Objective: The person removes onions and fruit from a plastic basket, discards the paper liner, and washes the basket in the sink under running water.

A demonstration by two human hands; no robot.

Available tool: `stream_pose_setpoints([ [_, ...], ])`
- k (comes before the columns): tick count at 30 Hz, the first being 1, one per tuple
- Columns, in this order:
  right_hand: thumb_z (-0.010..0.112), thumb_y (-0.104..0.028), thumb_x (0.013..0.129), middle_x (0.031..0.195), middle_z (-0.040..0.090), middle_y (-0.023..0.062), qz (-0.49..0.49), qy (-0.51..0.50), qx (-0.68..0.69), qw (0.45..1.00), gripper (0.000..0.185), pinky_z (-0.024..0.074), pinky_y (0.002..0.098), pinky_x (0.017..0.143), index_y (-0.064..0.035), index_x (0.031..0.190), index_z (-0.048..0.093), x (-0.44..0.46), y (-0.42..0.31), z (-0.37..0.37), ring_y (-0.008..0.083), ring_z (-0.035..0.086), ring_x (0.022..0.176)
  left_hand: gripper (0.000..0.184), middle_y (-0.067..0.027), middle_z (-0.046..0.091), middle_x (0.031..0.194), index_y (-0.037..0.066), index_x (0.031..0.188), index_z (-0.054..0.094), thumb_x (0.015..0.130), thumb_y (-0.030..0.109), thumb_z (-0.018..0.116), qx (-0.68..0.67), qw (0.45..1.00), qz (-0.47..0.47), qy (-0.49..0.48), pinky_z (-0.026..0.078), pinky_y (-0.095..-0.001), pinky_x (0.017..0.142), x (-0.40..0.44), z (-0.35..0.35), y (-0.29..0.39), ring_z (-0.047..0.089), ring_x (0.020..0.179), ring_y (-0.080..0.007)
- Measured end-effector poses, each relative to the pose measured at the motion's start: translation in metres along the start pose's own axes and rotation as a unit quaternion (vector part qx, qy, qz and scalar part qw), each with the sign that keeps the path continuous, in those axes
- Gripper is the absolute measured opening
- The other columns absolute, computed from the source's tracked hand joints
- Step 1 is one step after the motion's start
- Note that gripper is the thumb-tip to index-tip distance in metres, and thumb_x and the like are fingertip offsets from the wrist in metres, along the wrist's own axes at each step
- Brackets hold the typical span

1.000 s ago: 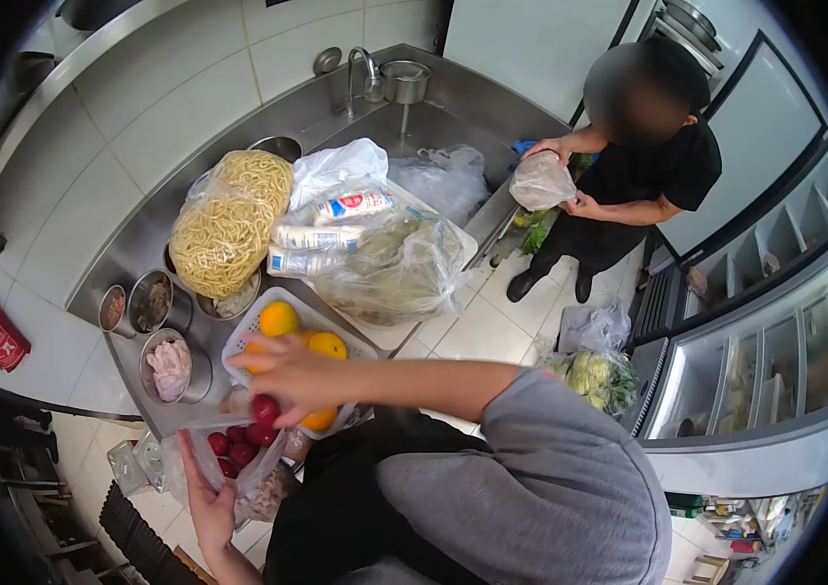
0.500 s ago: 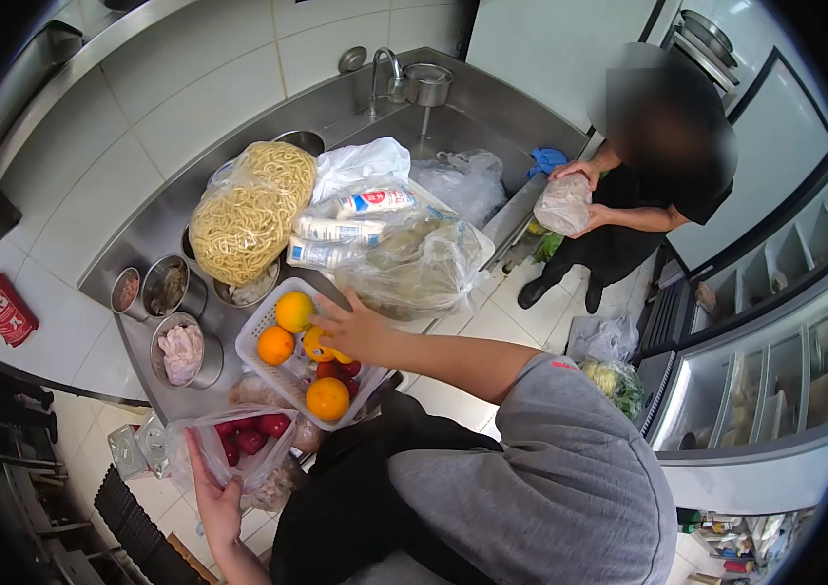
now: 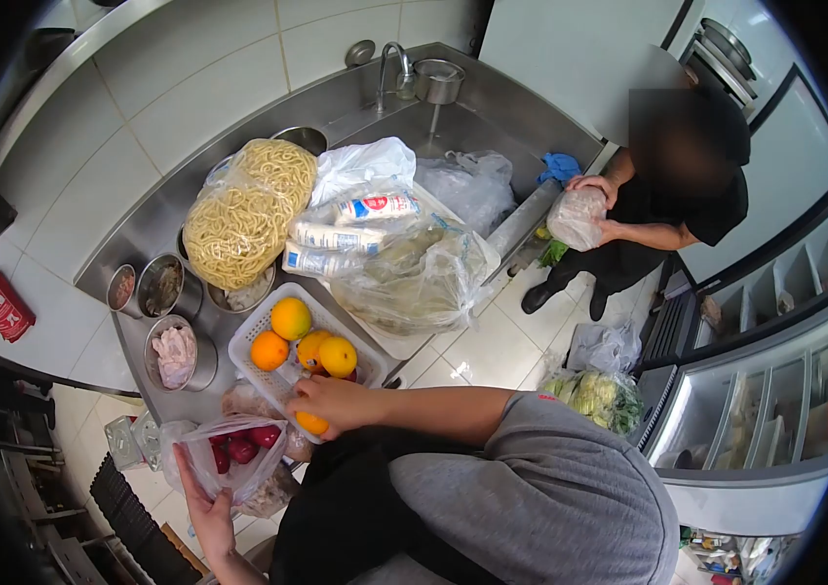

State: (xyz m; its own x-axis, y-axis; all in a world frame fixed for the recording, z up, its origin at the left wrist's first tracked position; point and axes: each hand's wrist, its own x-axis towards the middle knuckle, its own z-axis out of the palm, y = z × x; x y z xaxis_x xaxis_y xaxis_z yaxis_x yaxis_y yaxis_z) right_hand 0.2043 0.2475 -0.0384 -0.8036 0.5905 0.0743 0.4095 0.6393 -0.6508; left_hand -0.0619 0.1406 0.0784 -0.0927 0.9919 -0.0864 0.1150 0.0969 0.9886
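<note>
My left hand (image 3: 207,515) grips the side of a clear plastic bag (image 3: 268,466), its index finger stretched along the plastic. Several shiny dark red fruits (image 3: 243,447), plum-like, lie inside. My right hand (image 3: 332,404) is at the near end of a white plastic basket (image 3: 256,374), its fingers curled down; what they hold is hidden. One orange (image 3: 312,422) shows just below those fingers. More oranges (image 3: 269,350) and a yellower citrus fruit (image 3: 338,357) sit farther back in the basket.
A large bag of noodles (image 3: 253,214), white packets (image 3: 338,236) and a clear bag of greens (image 3: 414,278) cover the steel counter. Metal pots (image 3: 201,363) stand to the left. Another person (image 3: 692,185) by the open fridge (image 3: 755,419) holds a wrapped bundle (image 3: 577,216).
My right hand has moved from the middle of the basket toward its near end and curled its fingers. My left hand stays at the bag. The view has shifted slightly.
</note>
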Motion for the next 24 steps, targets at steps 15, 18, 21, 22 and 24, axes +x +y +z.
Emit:
stream_pose_setpoints([
  [15,0.072,-0.020,0.071,0.131,0.042,0.0195,0.021,0.203,-0.219,0.954,0.057,0.0360,0.0449,0.102,-0.0120,0.124,0.052,0.031,0.074,-0.065,0.0393,0.039,0.122,0.095,-0.0150,0.016,0.154,0.003,0.149,0.012,0.061,-0.006,0.045,0.045,0.998,0.010,0.033,0.010,-0.0335,0.114,-0.002,0.004,-0.008,0.015,0.142,-0.0251],
  [18,0.072,-0.022,0.074,0.140,0.036,0.0168,0.009,0.138,-0.197,0.971,0.061,0.0305,0.0468,0.108,-0.0142,0.129,0.048,0.023,0.060,-0.078,0.0427,0.037,0.125,0.094,-0.0152,0.014,0.154,0.000,0.148,0.010,0.062,-0.001,0.049,0.077,0.996,0.000,0.035,0.007,-0.0314,0.113,-0.007,0.002,-0.005,0.011,0.143,-0.0221],
  [21,0.072,-0.022,0.072,0.133,0.043,0.0178,0.033,0.117,-0.125,0.985,0.061,0.0304,0.0491,0.106,-0.0142,0.128,0.050,0.021,0.054,-0.082,0.0412,0.040,0.122,0.095,-0.0147,0.013,0.155,0.004,0.149,0.007,0.063,-0.013,0.043,0.060,0.998,-0.012,0.032,0.012,-0.0313,0.112,-0.006,0.004,-0.001,0.015,0.142,-0.0223],
  [22,0.073,-0.023,0.071,0.133,0.044,0.0168,0.043,0.136,-0.115,0.983,0.061,0.0297,0.0492,0.107,-0.0143,0.127,0.051,0.019,0.049,-0.089,0.0391,0.040,0.123,0.095,-0.0147,0.013,0.155,0.004,0.149,0.007,0.063,-0.013,0.043,0.062,0.997,-0.020,0.044,0.012,-0.0313,0.112,-0.007,0.006,0.000,0.015,0.142,-0.0223],
  [24,0.073,-0.024,0.070,0.133,0.045,0.0157,0.052,0.151,-0.107,0.981,0.061,0.0289,0.0492,0.107,-0.0143,0.126,0.052,0.020,0.028,-0.096,0.0370,0.041,0.124,0.097,-0.0141,0.011,0.155,0.007,0.150,0.005,0.063,-0.019,0.041,-0.003,0.999,-0.022,0.034,0.016,-0.0309,0.111,-0.006,0.008,0.002,0.017,0.141,-0.0225],
])
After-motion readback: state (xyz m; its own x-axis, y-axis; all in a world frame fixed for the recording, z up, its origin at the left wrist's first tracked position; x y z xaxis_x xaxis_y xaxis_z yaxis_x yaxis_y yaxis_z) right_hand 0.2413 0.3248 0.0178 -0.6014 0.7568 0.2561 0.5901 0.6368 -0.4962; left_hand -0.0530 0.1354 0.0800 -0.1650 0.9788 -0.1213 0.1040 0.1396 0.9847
